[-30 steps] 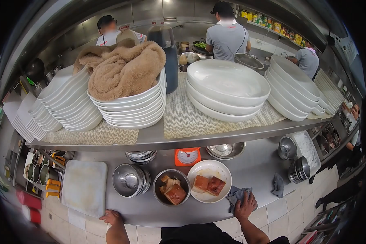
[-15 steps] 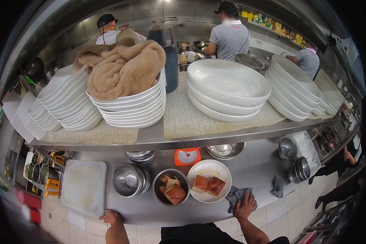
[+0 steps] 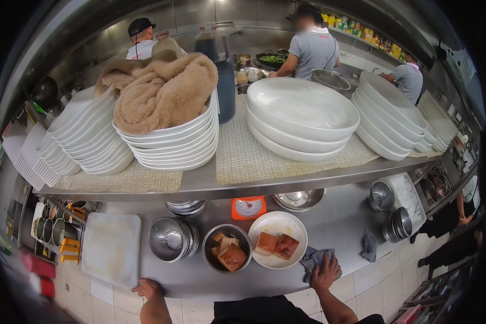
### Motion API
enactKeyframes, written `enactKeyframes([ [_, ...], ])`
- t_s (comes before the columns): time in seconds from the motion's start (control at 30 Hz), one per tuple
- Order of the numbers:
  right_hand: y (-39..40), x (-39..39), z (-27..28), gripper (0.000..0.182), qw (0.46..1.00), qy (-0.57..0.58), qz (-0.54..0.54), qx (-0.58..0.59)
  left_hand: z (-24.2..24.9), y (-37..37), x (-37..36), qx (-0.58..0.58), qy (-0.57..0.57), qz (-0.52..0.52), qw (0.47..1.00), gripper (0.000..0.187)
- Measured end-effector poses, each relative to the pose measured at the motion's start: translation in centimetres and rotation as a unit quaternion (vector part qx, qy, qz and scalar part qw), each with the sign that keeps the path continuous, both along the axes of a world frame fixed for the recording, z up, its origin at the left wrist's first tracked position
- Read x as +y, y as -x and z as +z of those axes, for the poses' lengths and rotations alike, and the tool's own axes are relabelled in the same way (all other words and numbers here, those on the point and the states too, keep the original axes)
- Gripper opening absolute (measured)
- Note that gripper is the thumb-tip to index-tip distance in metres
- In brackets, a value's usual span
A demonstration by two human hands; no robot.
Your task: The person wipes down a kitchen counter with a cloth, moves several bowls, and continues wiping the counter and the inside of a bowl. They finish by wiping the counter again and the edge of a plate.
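Observation:
My right hand (image 3: pixel 325 272) lies on a crumpled grey cloth (image 3: pixel 311 261) near the front edge of the steel counter, its fingers stretched out over the fabric. At the counter's edge, by the lower right corner of a white cutting board (image 3: pixel 112 248), rests my left hand (image 3: pixel 147 288), fingers apart and holding nothing. Between the hands stand a metal bowl (image 3: pixel 208 260) with browned pieces of meat (image 3: pixel 233 257) and a white plate (image 3: pixel 269 263) carrying two more browned meat pieces (image 3: pixel 286 246). Both hands touch neither the bowl nor the plate.
An orange scale (image 3: pixel 249 208) and stacked metal bowls (image 3: pixel 167 240) stand on the counter. Above it, a shelf (image 3: pixel 200 189) bears white dish stacks (image 3: pixel 297 124) and a brown towel (image 3: pixel 164 92). Another grey cloth (image 3: pixel 369 245) lies right. Co-workers (image 3: pixel 314 54) stand behind.
My hands and the food have stayed put. The co-worker at the back centre has shifted right and turned, and green vegetables in a pan now show. People at the right have moved slightly.

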State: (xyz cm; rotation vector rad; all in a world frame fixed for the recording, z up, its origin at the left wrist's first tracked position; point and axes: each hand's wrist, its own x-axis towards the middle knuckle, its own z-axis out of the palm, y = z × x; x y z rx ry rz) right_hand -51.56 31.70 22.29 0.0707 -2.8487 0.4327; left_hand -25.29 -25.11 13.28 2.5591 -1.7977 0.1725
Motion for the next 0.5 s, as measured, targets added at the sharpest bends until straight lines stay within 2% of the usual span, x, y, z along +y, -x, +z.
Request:
enactKeyframes([
  [0.07, 0.0, 0.0, 0.0, 0.057, 1.0, -0.004, 0.001, 0.004, 1.1, 0.1, 0.2, -0.021, -0.069, -0.025, 0.997, 0.034],
  [0.2, 0.0, 0.0, 0.2, 0.057, 1.0, -0.009, 0.0, 0.001, 1.0, -0.3, 0.2, -0.006, -0.072, -0.05, 0.996, 0.038],
  [0.3, 0.0, -0.1, 0.4, 0.057, 1.0, -0.007, 0.003, 0.003, 1.1, 0.0, 0.2, 0.002, -0.064, -0.034, 0.997, 0.049],
  [0.37, 0.0, -0.2, 0.4, 0.057, 1.0, -0.007, 0.004, 0.004, 1.1, 0.3, 0.2, 0.162, 0.003, 0.077, 0.984, 0.063],
  [0.4, -0.1, -0.2, 0.4, 0.057, 1.0, -0.008, 0.004, 0.005, 1.2, 0.3, 0.1, 0.162, 0.003, 0.077, 0.984, 0.063],
  [0.47, -0.1, -0.2, 0.3, 0.056, 1.0, -0.008, 0.003, 0.006, 1.7, 0.4, 0.1, 0.257, 0.058, 0.152, 0.953, 0.073],
  [0.5, -0.1, -0.1, 0.2, 0.056, 1.0, -0.008, 0.002, 0.007, 2.0, 0.7, 0.3, 0.257, 0.058, 0.152, 0.953, 0.073],
])
